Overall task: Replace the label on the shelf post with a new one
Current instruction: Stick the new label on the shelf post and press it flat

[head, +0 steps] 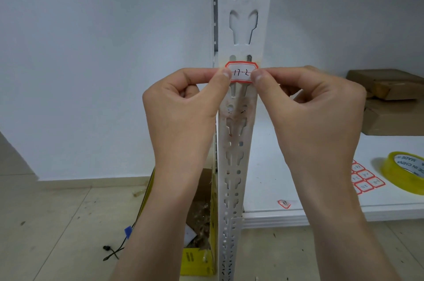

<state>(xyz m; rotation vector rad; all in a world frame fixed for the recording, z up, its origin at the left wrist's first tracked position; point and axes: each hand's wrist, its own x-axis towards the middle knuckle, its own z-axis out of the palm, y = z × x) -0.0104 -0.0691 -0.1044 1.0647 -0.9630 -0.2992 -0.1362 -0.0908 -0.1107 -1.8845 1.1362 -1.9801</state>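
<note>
Both hands (183,106) pinching label (241,72); debris-filled box (197,260) below.

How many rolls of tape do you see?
1. The yellow tape roll lies on the white shelf at the right edge, partly cut off. More could be outside the picture.

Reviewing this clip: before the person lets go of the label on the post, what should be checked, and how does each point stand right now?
1. Red-bordered white paper label sits on the white perforated metal shelf post: ok.
2. Label level and centred on the post face: ok, roughly.
3. Left hand and right hand each pinch one end of the label: ok.
4. Label fully pressed flat, no lifted edge: cannot tell, thumbs cover both ends.
5. Handwriting readable: not ok, partly hidden.
6. Old label gone from the post: cannot tell; a small crumpled red-edged sticker lies on the white shelf board.
</note>
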